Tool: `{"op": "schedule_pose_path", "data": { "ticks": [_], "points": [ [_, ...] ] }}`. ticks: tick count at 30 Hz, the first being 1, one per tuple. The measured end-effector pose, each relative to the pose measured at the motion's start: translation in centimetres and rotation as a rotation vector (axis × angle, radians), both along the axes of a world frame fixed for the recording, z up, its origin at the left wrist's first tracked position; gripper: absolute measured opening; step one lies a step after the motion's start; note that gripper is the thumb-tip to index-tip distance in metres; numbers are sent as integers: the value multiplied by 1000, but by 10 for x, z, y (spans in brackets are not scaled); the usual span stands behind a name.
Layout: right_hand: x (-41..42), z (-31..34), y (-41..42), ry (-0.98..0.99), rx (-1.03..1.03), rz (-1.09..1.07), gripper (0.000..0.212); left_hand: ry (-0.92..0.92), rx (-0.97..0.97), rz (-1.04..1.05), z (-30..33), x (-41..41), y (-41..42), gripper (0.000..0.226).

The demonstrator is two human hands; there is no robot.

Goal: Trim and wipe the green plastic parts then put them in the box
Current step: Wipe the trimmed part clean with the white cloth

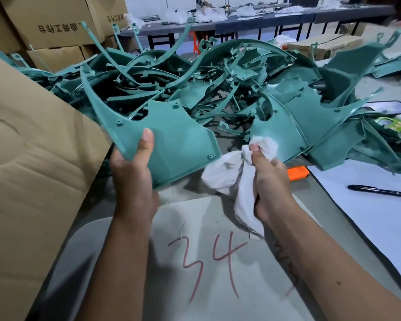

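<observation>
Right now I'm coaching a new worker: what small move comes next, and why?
Probably bring the cloth in the right hand onto the green part held up by the left hand and wipe; the cloth sits just beside its lower edge.

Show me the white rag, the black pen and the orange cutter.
Rag (225, 172), head view, on its bunched middle.
Pen (380, 190), head view, on its barrel.
Cutter (298, 173), head view, on its orange body.
</observation>
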State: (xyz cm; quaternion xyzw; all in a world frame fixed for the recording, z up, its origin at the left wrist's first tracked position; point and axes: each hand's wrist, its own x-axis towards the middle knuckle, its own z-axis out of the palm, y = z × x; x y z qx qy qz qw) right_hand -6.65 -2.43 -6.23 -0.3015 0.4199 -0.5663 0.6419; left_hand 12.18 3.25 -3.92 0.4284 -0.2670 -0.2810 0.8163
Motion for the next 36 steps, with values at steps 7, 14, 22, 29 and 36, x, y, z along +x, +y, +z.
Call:
{"op": "schedule_pose_path", "data": {
  "ticks": [7,14,22,29,36],
  "points": [
    [8,3,15,265,-455,205,30,-47,105,-46,-9,-12,-5,27],
    [17,-8,15,213,-233,-44,27,-139,-19,-99,-15,-43,-12,18],
    [20,-6,12,-198,61,-19,45,-12,-107,128,-5,-43,-18,20],
    [35,-15,32,-39,-129,378,9,-156,3,74,-17,-65,-24,36],
    [29,-8,31,6,-135,280,14,-303,8,146,-15,-64,-26,19]
  ]
}}
